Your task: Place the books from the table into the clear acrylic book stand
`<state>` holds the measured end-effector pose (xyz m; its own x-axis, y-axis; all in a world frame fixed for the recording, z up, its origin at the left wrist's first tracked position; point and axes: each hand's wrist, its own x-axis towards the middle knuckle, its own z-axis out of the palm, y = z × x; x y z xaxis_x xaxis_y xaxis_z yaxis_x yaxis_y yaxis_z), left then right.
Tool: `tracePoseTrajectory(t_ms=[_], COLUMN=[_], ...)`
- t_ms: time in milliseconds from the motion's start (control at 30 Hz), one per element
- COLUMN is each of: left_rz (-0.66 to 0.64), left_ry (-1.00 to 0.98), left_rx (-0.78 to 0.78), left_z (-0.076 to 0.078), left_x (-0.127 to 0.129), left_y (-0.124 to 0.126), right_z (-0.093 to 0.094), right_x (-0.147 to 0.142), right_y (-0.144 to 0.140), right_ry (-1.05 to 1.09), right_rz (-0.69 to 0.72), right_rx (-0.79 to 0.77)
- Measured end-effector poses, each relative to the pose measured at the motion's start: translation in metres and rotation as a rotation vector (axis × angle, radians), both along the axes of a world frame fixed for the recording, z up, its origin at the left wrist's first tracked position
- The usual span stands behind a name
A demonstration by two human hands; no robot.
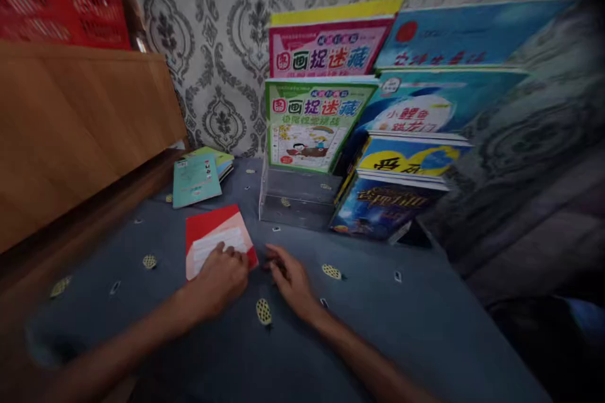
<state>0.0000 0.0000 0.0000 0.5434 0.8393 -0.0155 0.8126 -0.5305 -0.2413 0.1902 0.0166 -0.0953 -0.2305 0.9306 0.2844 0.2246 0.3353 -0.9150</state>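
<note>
A thin red book (pixel 211 219) with a pale pink area and a white lined panel lies on the cloth-covered table. My left hand (pixel 224 278) rests over its near right corner, fingers bent onto the cover and thumb hidden. Just past the book's right corner, my right hand (pixel 293 280) hovers low with loosely curled, parted fingers and nothing in them. Behind the red book lies a small pile topped by a teal book (pixel 196 180). A clear acrylic rack (pixel 302 204) stands beyond my hands, holding a green-bordered picture book (pixel 312 126) and a pink one (pixel 326 50).
Right of the rack, several books stand in tiers, a dark blue book (pixel 387 206) in front. A wooden cabinet (pixel 80 132) borders the left side with a red plastic basket (pixel 61 0) on it. Patterned wallpaper (pixel 222 75) covers the wall behind the grey-blue tablecloth (pixel 378 321).
</note>
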Motion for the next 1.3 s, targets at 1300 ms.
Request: tracePoseTrajectory(t_ms=[1300], left_rz=[-0.066], left_ry=[-0.26], left_rx=[-0.072], left_z=[-0.027], left_x=[-0.005], left_y=[0.027], right_z=[0.025], right_x=[0.098], right_y=[-0.011], right_ry=[-0.716], right_rz=[-0.116], right_rx=[0.346])
